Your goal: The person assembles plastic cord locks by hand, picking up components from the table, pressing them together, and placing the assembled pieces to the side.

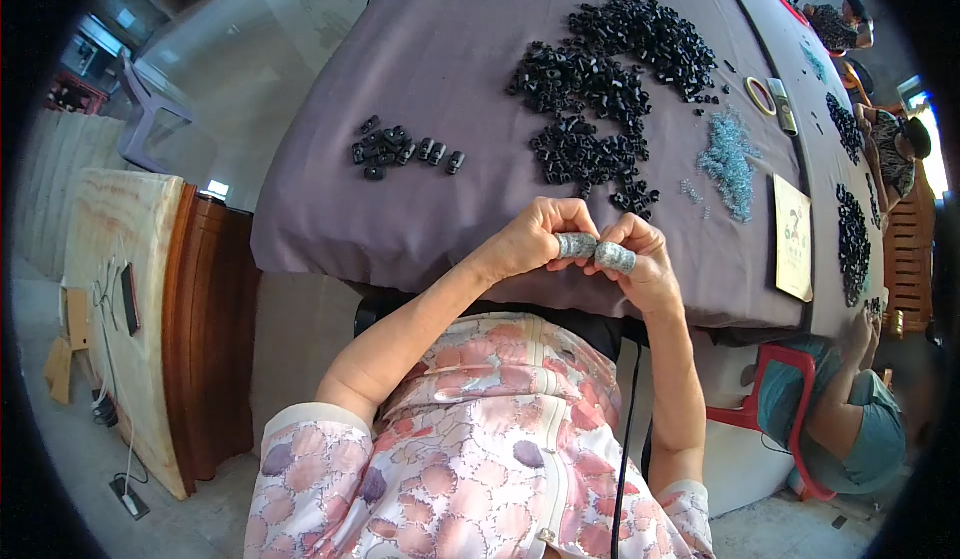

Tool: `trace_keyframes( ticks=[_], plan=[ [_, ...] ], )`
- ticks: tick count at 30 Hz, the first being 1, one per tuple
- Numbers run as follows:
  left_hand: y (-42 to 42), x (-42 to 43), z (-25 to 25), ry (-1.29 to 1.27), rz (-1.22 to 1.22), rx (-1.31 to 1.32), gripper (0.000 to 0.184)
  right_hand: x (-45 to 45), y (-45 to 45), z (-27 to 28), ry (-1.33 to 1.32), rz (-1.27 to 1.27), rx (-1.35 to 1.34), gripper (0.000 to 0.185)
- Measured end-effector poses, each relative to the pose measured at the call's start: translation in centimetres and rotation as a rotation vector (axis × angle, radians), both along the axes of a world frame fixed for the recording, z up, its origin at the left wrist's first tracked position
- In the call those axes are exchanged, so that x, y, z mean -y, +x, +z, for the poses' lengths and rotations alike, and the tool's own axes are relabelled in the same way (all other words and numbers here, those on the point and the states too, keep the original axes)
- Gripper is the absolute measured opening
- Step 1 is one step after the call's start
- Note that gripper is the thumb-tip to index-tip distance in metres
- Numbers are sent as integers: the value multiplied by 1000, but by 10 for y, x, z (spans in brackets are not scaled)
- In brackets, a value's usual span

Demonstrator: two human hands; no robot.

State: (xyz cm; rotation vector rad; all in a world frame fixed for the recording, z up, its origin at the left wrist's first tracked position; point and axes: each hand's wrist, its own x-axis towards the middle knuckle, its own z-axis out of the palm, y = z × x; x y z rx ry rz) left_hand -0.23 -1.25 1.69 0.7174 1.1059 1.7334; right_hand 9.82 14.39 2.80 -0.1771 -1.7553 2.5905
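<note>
Okay, we have left hand (530, 239) and right hand (650, 264) nearly meeting above the near edge of the cloth (450, 49). Fingers are curled in and pinched closed on both; whatever sits between them is hidden, so we can't tell. Grey wraps (615, 257) cover some fingers — probably skin protection. Heaped black pieces (590, 89) lie just beyond, clear bits (732, 164) to their right — handy for reaching, we judge. A small black group (385, 149) sits apart left, likely to avoid mixing.
</note>
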Motion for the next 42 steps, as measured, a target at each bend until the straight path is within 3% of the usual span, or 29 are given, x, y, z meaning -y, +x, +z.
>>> trace_keyframes(
  ticks=[2, 22, 42],
  plan=[
    [1, 0, 3, -36, -15, -45, 12, -4, 1, 2, 149, 22, 38, 14],
    [0, 1, -1, 60, 43, 89, 15, 7, -1, -6, 213, -117, -191, 13],
    [0, -2, -3, -20, 112, -66, 14, 8, -2, -14, 286, -170, -195, 11]
  ],
)
